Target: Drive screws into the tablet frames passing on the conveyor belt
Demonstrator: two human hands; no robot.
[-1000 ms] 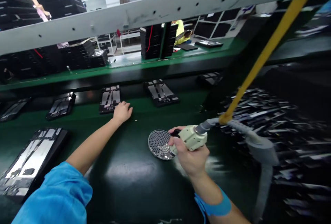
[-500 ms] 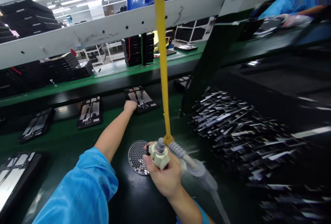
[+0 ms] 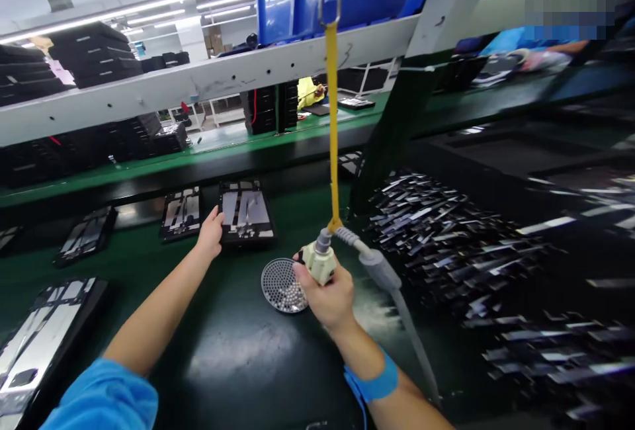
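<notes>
My left hand [image 3: 211, 235] is closed on the left edge of an opened tablet [image 3: 247, 210], with its inside parts facing up. In my right hand [image 3: 331, 298] is a cream-coloured electric screwdriver [image 3: 320, 262], gripped near its top, where a grey cable [image 3: 384, 271] and a yellow strap [image 3: 334, 132] join it. Its lower end is hidden by the hand. Just left of that hand, a round perforated tray [image 3: 276, 282] holds small silver screws [image 3: 294, 296]. A blue band [image 3: 374, 380] circles my right wrist.
More opened tablets [image 3: 181, 213] lie along the dark green bench, with a large one [image 3: 42, 331] at the near left. Many thin strips [image 3: 436, 218] are heaped on the right. A beam [image 3: 208, 73] crosses above. A co-worker's blue sleeve [image 3: 516, 40] shows at the far right.
My left hand has drawn the tablet left and nearer, and the tablet has turned straighter. My right hand still grips the screwdriver, slightly higher and farther right in view; the camera has shifted too.
</notes>
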